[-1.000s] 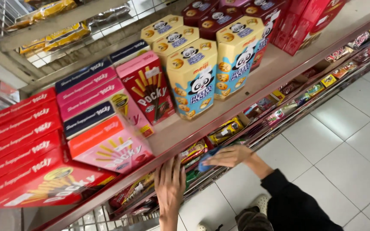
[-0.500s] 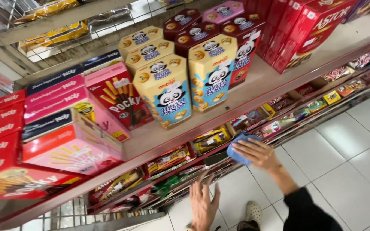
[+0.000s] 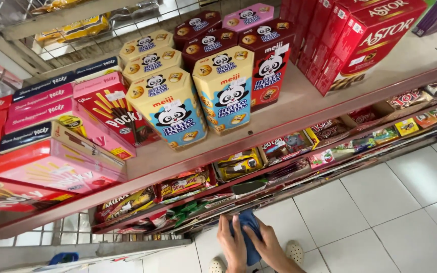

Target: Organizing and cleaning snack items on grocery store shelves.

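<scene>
Both hands have dropped from the shelf edge (image 3: pixel 259 139) — left hand (image 3: pixel 231 245) and right hand (image 3: pixel 269 247) now pinch the blue cloth (image 3: pixel 249 235) between them, low over the floor tiles (image 3: pixel 380 202). Soft, light — probably gathers anywhere.

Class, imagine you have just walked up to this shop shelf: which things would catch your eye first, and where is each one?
The hexagonal biscuit boxes with panda pictures, yellow and blue, stand out in the middle of the upper shelf. To their right are big red cartons; to their left, pink and red stick-snack boxes. At the bottom, the left hand and right hand together hold a blue cloth above the white floor tiles.
</scene>
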